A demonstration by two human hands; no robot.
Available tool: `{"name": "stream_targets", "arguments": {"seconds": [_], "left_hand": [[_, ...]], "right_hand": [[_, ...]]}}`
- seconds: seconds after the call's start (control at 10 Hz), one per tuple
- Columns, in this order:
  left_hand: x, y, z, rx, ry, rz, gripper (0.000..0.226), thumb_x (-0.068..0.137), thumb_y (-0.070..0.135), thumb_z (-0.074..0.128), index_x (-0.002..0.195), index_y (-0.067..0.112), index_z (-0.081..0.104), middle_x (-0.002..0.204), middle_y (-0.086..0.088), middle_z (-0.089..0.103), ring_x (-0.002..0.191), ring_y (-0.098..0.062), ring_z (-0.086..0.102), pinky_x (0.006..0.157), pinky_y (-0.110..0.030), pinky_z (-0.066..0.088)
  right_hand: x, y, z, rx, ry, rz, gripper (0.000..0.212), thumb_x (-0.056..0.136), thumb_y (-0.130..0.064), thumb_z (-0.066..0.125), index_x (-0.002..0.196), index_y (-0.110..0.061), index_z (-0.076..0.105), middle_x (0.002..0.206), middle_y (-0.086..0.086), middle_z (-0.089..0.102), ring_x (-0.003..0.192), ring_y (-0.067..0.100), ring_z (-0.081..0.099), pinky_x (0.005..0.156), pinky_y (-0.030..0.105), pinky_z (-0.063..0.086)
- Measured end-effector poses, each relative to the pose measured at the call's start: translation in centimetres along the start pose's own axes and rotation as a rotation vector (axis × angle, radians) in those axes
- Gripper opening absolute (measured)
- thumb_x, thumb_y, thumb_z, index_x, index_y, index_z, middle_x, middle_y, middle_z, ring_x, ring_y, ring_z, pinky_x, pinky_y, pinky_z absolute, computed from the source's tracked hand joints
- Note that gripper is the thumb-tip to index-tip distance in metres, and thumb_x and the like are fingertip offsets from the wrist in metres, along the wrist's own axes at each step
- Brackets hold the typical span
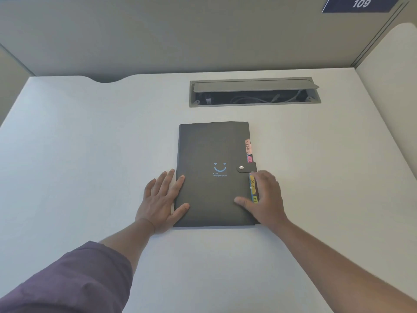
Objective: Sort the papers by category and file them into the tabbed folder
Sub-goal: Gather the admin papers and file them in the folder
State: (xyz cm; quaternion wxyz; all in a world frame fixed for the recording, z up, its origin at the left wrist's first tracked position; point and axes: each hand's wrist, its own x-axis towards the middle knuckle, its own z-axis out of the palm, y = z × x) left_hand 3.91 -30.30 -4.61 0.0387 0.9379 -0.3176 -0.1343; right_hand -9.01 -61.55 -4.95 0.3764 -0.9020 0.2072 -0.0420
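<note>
1. The tabbed folder [212,175] lies closed and flat at the centre of the white desk [90,143], its snap strap [246,167] fastened at 3 o'clock.
2. The left hand [161,199] rests flat, fingers straight and spread, on the folder's 8 o'clock edge.
3. The right hand [266,197] grips the 4 o'clock edge: thumb on the cover, fingers curled beside the coloured tabs [251,168].
4. The cable tray [253,92] sits open at 12 o'clock.
</note>
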Motion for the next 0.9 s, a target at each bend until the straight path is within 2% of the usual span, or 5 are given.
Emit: {"name": "stream_targets", "arguments": {"seconds": [0.1,0.2,0.4,0.7,0.9], "left_hand": [[-0.2,-0.2,-0.3,-0.025,-0.003,0.049,0.096,0.086,0.082,0.029,0.164,0.038,-0.006,0.173,0.0,-0.014,0.16,-0.025,-0.015,0.128,-0.049,-0.003],[-0.7,-0.4,-0.4,-0.031,-0.014,0.124,0.108,0.078,0.087,0.04,0.165,0.037,0.001,0.174,-0.002,-0.009,0.16,-0.029,-0.012,0.128,-0.052,0.001],[-1.0,-0.9,0.3,-0.052,0.019,0.227,0.106,0.075,0.09,0.048,0.163,0.038,0.02,0.174,0.003,0.004,0.16,-0.032,0.002,0.128,-0.048,0.002],[-0.9,-1.0,-0.2,-0.1,-0.006,0.182,0.092,0.085,0.08,0.042,0.164,0.04,0.014,0.173,0.009,-0.009,0.16,-0.021,-0.01,0.128,-0.037,-0.008],[-0.6,0.5,-2.9,-0.134,0.017,0.122,0.099,0.08,0.086,0.046,0.163,0.04,0.016,0.173,0.01,-0.002,0.16,-0.021,-0.003,0.129,-0.039,0.002]], "right_hand": [[-2.4,0.5,0.3,-0.191,-0.188,-0.14,0.116,0.063,-0.092,0.066,0.158,-0.031,0.039,0.173,0.001,0.006,0.159,0.018,0.009,0.122,0.038,0.015],[-3.2,0.2,0.2,-0.277,-0.251,-0.173,0.122,0.059,-0.1,0.057,0.161,-0.036,0.033,0.174,-0.002,-0.009,0.161,0.02,-0.001,0.125,0.042,0.012],[-3.5,-1.9,1.3,-0.369,-0.281,-0.018,0.125,0.053,-0.109,0.035,0.161,-0.046,0.024,0.174,-0.007,-0.006,0.161,0.018,-0.009,0.126,0.044,0.004],[-3.1,-4.2,1.5,-0.369,-0.316,0.086,0.135,0.044,-0.112,0.028,0.162,-0.048,0.018,0.174,-0.009,-0.012,0.161,0.019,-0.011,0.124,0.045,0.003],[-2.2,-6.0,-0.3,-0.377,-0.264,0.033,0.119,0.06,-0.102,0.048,0.162,-0.046,0.019,0.173,-0.006,-0.011,0.16,0.015,-0.006,0.124,0.051,0.01]]}}
